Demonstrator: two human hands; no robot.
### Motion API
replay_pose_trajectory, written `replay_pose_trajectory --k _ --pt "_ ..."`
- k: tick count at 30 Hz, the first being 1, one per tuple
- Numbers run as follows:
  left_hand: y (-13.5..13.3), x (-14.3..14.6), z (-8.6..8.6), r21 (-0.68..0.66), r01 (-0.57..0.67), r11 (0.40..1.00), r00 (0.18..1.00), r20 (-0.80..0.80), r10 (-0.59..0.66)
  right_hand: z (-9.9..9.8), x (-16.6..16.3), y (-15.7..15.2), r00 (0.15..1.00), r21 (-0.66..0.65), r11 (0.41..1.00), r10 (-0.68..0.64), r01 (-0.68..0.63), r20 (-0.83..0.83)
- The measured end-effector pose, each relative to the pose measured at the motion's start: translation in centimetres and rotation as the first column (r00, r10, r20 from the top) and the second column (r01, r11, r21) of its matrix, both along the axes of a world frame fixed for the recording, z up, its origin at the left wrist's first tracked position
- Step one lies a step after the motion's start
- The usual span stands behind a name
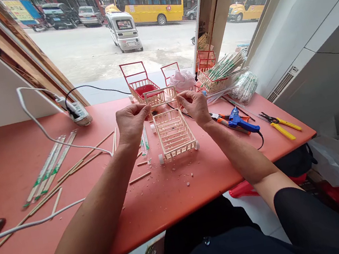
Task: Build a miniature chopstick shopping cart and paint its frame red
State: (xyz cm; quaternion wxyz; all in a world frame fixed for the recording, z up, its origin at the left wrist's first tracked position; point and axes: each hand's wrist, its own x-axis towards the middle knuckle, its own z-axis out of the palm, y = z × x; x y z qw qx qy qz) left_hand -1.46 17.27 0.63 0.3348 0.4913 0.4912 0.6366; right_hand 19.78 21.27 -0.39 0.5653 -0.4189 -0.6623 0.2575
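A small wooden cart [180, 148] built of thin sticks, with white wheels, stands on the table in front of me. At its far end, my left hand [131, 122] is closed in a pinch by the left handle post. Opposite it, my right hand [196, 107] pinches by the right post. Between my fingertips a thin wooden stick [163, 103] runs level across the cart's far end. My fingers partly cover the stick's ends and the posts, so whether they are joined cannot be seen.
Finished carts with red trim [132, 65] stand behind. At right lie a blue glue gun [240, 121], yellow-handled pliers [280, 125] and bundled chopsticks [244, 87]. Leftward are wrapped chopsticks [49, 170], loose sticks [75, 167], a white cable [36, 126] and a power strip [78, 112].
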Motion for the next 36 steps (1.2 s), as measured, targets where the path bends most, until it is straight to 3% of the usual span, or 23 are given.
replay_pose_trajectory --k 11,23,30,36 --pt "0.1 -0.8 0.4 -0.023 0.079 0.997 0.997 0.025 -0.079 0.2 0.2 0.2 0.999 -0.002 0.999 0.037 -0.037 -0.031" --pt "-0.2 -0.3 0.5 -0.002 0.026 1.000 0.999 -0.023 -0.026 0.0 -0.1 0.0 0.996 -0.059 0.997 0.041 -0.046 -0.085" --pt "0.0 -0.5 0.5 -0.025 0.050 0.998 0.999 -0.002 -0.050 -0.1 0.1 0.3 0.996 -0.039 0.996 0.074 -0.077 -0.058" --pt "0.4 -1.6 0.1 -0.026 0.065 0.998 0.998 0.021 -0.065 0.3 1.7 1.0 0.994 -0.050 0.996 0.073 -0.070 0.078"
